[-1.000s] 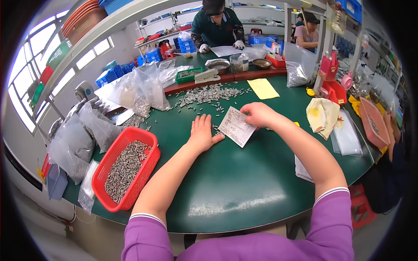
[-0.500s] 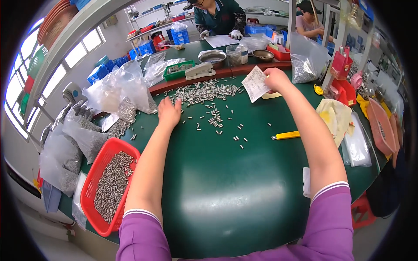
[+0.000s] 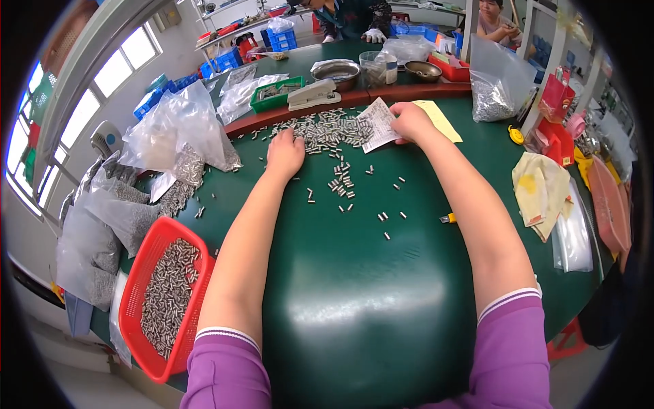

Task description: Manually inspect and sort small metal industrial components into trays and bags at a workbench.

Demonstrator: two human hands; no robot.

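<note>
A spread pile of small silvery metal cylinders [image 3: 332,129] lies at the far middle of the green table, with looser ones scattered nearer. My left hand [image 3: 285,155] rests at the pile's left edge, fingers apart and holding nothing. Between the fingers of my right hand [image 3: 413,123] is a printed paper slip [image 3: 377,125], tilted, with its left edge against the pile's right side. A yellow sheet of paper [image 3: 439,120] lies just beyond that hand. Under my right forearm, a yellow box cutter [image 3: 447,218] shows only its end.
A red basket [image 3: 129,310] full of similar pieces stands at the left, near several filled plastic bags [image 3: 88,238]. A stapler [image 3: 312,95], a green tray [image 3: 255,103] and metal bowls [image 3: 346,76] line the far ledge. A cloth [image 3: 539,187] lies right. A co-worker [image 3: 351,17] stands opposite.
My right hand has brought the paper slip left to the pile, uncovering more of the yellow sheet. My left hand has shifted right along the pile. The view has also shifted a little.
</note>
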